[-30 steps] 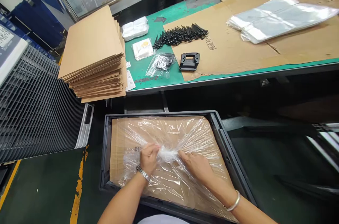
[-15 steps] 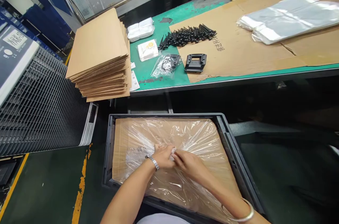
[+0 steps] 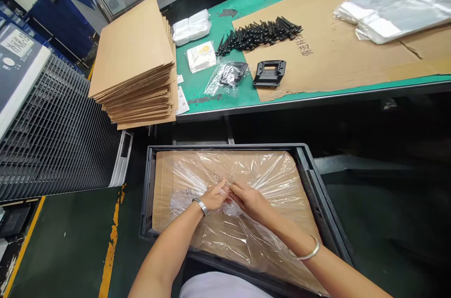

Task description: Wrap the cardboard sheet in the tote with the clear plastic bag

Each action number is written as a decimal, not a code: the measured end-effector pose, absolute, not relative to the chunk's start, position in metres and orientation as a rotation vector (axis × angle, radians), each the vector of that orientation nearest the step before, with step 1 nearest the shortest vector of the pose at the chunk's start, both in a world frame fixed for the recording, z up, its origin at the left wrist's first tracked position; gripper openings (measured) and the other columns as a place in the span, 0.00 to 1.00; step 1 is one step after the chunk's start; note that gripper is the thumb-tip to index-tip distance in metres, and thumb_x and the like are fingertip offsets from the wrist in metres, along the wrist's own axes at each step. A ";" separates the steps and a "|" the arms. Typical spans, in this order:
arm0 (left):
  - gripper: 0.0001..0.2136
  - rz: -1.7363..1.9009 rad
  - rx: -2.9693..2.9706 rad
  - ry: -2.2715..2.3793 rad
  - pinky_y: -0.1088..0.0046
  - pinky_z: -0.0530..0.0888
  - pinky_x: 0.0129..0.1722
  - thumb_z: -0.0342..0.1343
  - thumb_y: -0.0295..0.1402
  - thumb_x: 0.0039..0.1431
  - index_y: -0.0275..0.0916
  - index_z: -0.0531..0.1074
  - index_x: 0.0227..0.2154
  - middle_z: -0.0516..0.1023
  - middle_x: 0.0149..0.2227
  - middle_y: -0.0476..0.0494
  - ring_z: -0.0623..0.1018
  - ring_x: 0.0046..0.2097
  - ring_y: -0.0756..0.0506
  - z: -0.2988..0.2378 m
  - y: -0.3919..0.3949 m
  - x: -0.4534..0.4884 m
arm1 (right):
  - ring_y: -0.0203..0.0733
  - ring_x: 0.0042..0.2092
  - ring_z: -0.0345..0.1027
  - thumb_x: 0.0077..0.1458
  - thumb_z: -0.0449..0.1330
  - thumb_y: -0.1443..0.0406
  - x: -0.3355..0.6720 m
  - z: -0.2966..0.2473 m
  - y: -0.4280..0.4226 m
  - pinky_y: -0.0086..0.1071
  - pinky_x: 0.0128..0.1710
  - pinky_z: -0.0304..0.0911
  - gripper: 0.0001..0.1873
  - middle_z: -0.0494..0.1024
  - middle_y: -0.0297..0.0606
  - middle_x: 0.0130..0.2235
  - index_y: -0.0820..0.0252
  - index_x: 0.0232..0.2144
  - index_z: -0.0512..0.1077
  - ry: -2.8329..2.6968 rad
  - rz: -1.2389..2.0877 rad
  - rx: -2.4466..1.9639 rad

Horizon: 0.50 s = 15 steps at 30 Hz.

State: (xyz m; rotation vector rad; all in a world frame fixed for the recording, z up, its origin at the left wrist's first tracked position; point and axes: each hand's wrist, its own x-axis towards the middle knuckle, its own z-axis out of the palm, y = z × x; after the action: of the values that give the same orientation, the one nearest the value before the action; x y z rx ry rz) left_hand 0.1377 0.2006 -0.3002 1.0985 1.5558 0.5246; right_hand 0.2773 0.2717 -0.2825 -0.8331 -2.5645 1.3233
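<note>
In the middle of the dark plastic crate (image 3: 310, 180), the left hand (image 3: 213, 196) and right hand (image 3: 248, 200) pinch together the gathered clear plastic bag (image 3: 246, 176), bunching its loose film over the brown cardboard (image 3: 162, 185) inside.

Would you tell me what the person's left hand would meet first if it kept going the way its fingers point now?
The left hand points rightward at the right hand; their fingertips already seem to meet on the gathered clear plastic bag, so that bunch and the right hand's fingers come first. Depth is hard to judge.

Clear bags (image 3: 398, 4) cut off at right edge; label (image 3: 182, 99) print too small.
</note>
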 end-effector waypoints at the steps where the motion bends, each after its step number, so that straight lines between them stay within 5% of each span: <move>1: 0.25 0.561 1.049 1.537 0.72 0.68 0.35 0.38 0.43 0.59 0.33 0.59 0.54 0.73 0.24 0.47 0.70 0.28 0.50 -0.301 0.200 0.137 | 0.44 0.32 0.65 0.56 0.41 0.61 0.277 -0.285 0.271 0.33 0.31 0.59 0.16 0.69 0.44 0.31 0.59 0.28 0.66 -2.555 1.308 -0.899; 7: 0.30 0.713 0.834 1.422 0.73 0.67 0.30 0.50 0.55 0.46 0.29 0.74 0.37 0.74 0.24 0.43 0.68 0.26 0.51 -0.296 0.203 0.132 | 0.41 0.23 0.61 0.56 0.41 0.57 0.285 -0.285 0.267 0.31 0.23 0.53 0.19 0.65 0.38 0.19 0.58 0.20 0.61 -2.460 1.355 -1.145; 11: 0.28 0.763 0.775 1.414 0.71 0.68 0.33 0.60 0.54 0.33 0.30 0.74 0.26 0.73 0.25 0.43 0.69 0.28 0.51 -0.293 0.204 0.128 | 0.40 0.26 0.62 0.56 0.41 0.55 0.291 -0.271 0.258 0.31 0.26 0.56 0.20 0.68 0.37 0.22 0.58 0.22 0.64 -2.446 1.443 -1.007; 15: 0.19 0.769 0.822 1.434 0.73 0.68 0.34 0.63 0.45 0.36 0.31 0.71 0.23 0.73 0.26 0.45 0.70 0.29 0.51 -0.293 0.202 0.129 | 0.44 0.35 0.64 0.55 0.40 0.57 0.291 -0.270 0.254 0.35 0.36 0.58 0.20 0.71 0.43 0.31 0.60 0.29 0.68 -2.423 1.399 -0.958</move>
State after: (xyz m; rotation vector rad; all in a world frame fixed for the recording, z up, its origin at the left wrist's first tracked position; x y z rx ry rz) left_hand 0.1294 0.2019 -0.2934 0.8216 1.4337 0.7692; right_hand 0.2909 0.2545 -0.2703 -0.9581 -2.4230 1.3992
